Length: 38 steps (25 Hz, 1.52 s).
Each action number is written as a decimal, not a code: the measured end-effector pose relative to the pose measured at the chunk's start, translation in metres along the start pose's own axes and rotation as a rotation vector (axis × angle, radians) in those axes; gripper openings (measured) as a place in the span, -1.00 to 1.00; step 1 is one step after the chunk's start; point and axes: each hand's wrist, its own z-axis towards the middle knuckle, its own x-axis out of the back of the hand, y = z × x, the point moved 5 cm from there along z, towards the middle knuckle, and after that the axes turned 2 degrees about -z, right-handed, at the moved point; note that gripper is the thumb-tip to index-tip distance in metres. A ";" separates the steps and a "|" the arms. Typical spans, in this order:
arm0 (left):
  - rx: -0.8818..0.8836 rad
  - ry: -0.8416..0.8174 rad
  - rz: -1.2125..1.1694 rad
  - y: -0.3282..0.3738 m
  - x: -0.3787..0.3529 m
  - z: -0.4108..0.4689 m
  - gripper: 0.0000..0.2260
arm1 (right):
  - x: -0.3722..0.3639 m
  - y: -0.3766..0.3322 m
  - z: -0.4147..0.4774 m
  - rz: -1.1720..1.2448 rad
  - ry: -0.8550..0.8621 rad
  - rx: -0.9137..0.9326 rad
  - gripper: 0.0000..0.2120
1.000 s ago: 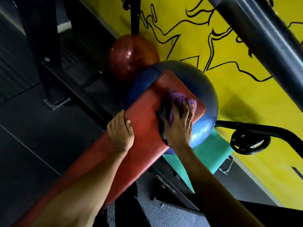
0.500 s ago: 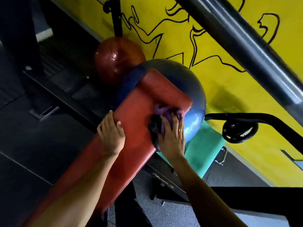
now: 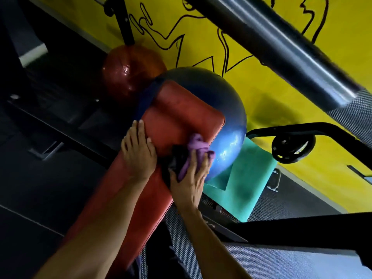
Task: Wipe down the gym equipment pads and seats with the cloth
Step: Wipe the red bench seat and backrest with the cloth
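step in hand: wiping the head end of the red pad point(image 3: 181, 113). my right hand point(image 3: 191, 178) holds the cloth point(image 3: 194, 148), bunched, with fingers laid over it and the thumb tucked at its dark side. it presses the wad down on the pad's right edge, a little short of the far end. my left hand point(image 3: 138, 152) lies flat with fingers straight on the pad's left edge, gripping nothing, only steadying.

to do it well (judgement): keep the cloth spread wider under the palm, since a tight wad cleans only a narrow stripe. work in overlapping passes from the pad's far end toward me, and roll over the rounded right edge and corner. move the left hand afterwards, because the patch beneath it stays unwiped.

around the pad:
- blue ball point(image 3: 227, 125) just behind the far right corner, seemingly touching it. it may roll or get nudged when i wipe that corner.
- red ball point(image 3: 128, 71) beyond the pad's far left.
- teal mat point(image 3: 247, 178) on the floor to the pad's right.
- weight plate point(image 3: 292, 147) further right, on a black frame.
- steel bar point(image 3: 281, 51) above and right of the pad, close to my head. i should mind it when leaning forward.
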 end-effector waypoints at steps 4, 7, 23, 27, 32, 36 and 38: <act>0.029 0.023 0.007 0.005 0.001 0.005 -0.48 | 0.017 0.007 0.074 0.363 0.049 -0.364 0.08; 0.035 0.019 -0.016 0.015 0.001 0.015 -0.40 | 0.030 0.003 0.125 0.334 0.122 -0.368 -0.06; 0.053 0.043 -0.015 0.015 -0.002 0.014 -0.50 | 0.009 -0.078 0.191 -0.293 0.020 0.231 -0.39; 0.055 0.072 -0.037 0.014 -0.002 0.013 -0.54 | -0.008 -0.090 0.135 -0.361 -0.024 0.572 -0.46; 0.064 0.074 -0.043 0.014 -0.004 0.014 -0.51 | 0.031 -0.024 0.116 -0.442 -0.075 0.617 -0.30; 0.057 0.092 -0.025 0.016 -0.005 0.015 -0.50 | 0.009 -0.085 0.186 -0.402 -0.012 0.415 -0.42; 0.050 0.104 -0.016 0.015 -0.006 0.013 -0.51 | -0.018 -0.129 0.192 -0.428 -0.065 0.623 -0.41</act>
